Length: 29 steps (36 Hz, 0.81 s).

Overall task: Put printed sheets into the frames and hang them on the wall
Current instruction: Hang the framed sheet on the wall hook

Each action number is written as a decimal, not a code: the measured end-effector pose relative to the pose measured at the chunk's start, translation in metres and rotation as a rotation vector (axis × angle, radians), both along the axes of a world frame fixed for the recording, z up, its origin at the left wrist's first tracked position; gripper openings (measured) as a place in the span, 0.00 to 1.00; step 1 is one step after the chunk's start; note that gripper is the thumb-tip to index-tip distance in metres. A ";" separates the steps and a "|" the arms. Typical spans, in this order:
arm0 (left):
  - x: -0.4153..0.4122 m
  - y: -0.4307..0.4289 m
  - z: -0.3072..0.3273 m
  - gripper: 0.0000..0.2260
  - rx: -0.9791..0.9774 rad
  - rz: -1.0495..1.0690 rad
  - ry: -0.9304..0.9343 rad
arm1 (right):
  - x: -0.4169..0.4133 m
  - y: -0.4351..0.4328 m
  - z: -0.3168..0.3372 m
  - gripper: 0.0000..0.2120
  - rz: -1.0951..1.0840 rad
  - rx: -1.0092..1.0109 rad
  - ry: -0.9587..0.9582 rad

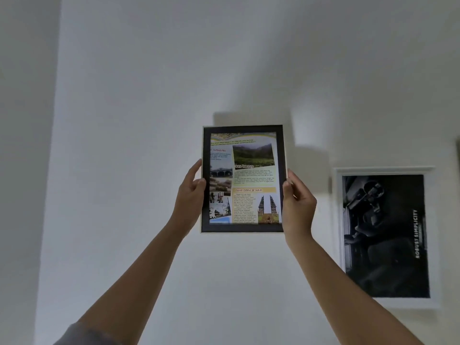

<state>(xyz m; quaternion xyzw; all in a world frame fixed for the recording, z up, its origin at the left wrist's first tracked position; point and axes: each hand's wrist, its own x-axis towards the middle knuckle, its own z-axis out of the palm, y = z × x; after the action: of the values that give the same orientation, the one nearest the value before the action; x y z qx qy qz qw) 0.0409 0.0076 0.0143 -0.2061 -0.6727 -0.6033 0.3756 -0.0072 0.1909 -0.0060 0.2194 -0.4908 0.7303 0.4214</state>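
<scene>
A dark-bordered picture frame [242, 227] with a colourful printed sheet [245, 180] inside is held upright against the white wall [149, 120], both arms raised. My left hand [190, 197] grips the frame's left edge, thumb on the front border. My right hand [297, 202] grips the right edge the same way. The frame's back and whatever it hangs from are hidden.
A white-framed black-and-white poster [384, 235] hangs on the wall to the right, a little lower than the held frame. A wall corner runs down the left side [53, 170]. Bare wall lies above and left of the held frame.
</scene>
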 end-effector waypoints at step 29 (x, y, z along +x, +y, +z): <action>-0.059 0.015 0.012 0.20 -0.053 0.058 0.103 | -0.049 0.024 0.003 0.16 0.000 0.021 -0.044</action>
<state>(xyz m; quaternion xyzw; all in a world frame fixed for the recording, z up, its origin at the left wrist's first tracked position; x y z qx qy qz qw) -0.0184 0.0222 0.0259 -0.2270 -0.6738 -0.5628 0.4216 -0.0564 0.2153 -0.0027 0.2080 -0.5076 0.7298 0.4081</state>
